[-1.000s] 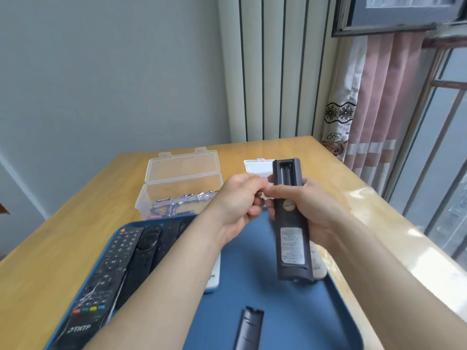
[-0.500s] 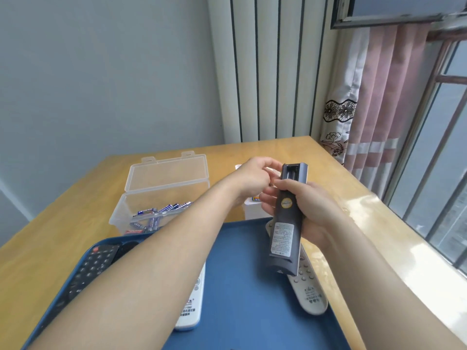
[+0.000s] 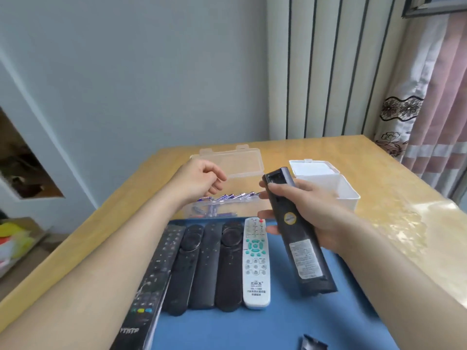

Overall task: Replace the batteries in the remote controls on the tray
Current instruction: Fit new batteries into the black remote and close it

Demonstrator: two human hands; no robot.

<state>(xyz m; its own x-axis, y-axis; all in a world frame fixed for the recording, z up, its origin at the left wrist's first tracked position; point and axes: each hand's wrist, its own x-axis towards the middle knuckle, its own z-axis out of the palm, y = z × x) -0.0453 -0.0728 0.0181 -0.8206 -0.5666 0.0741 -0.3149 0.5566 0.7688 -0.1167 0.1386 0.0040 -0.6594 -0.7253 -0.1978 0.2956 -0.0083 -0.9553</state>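
My right hand [image 3: 310, 210] grips a dark remote [image 3: 298, 236] held back side up above the blue tray [image 3: 252, 329], its battery compartment uncovered at the far end. My left hand [image 3: 202, 180] hovers over the clear box of batteries [image 3: 222, 200], fingers loosely curled; I see nothing in it. On the tray lie several black remotes [image 3: 202, 263] side by side and a white remote [image 3: 255, 263]. The loose battery cover [image 3: 313, 344] rests at the tray's near edge.
A white open box [image 3: 328, 183] stands on the wooden table [image 3: 394, 198] behind my right hand. The clear box's lid [image 3: 232, 160] is flipped back. A wall, radiator panel and curtain lie beyond the table's far edge.
My left hand has left the remote's battery compartment and moved left over the clear battery box. The right hand keeps the remote, now tilted. The view has shifted left.
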